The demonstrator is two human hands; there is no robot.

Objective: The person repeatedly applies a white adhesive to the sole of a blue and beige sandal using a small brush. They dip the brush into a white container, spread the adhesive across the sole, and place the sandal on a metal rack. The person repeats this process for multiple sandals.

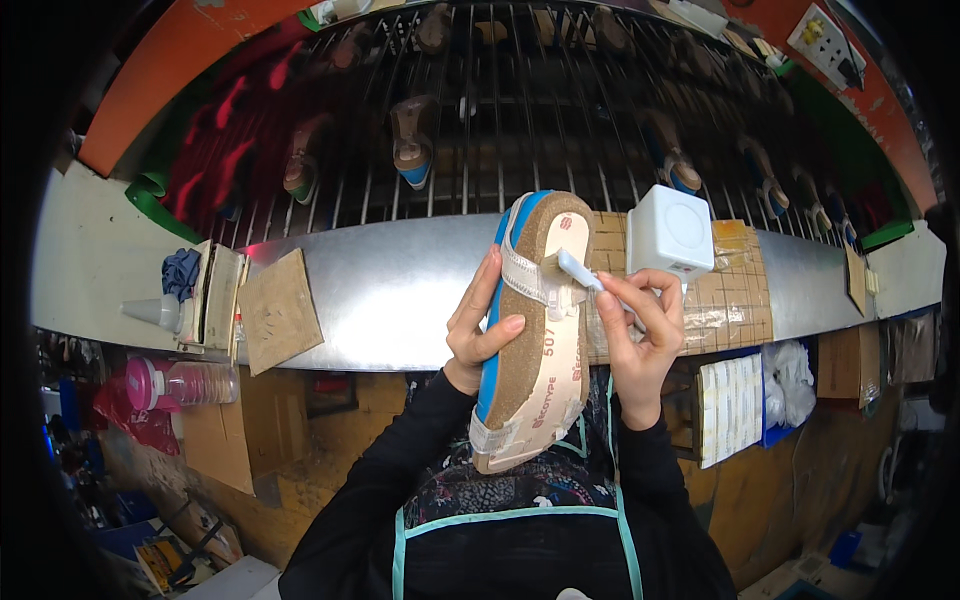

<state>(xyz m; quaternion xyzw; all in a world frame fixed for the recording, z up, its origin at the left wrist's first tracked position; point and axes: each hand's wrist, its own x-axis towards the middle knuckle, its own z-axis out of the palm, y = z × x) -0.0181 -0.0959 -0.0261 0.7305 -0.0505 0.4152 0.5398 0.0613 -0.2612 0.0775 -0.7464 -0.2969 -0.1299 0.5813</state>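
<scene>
Cork sole (536,350) within left fingers (480,291); pale tool (578,269) between right fingers (637,304).

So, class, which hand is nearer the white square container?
Right. The right hand, holding a pale tool, is just below the container in view; the left hand is farther left, gripping the sandal.

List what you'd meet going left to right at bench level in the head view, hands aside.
White cone lying on its side → square brown board → cork-soled sandal → white container → narrow brown panel
</scene>
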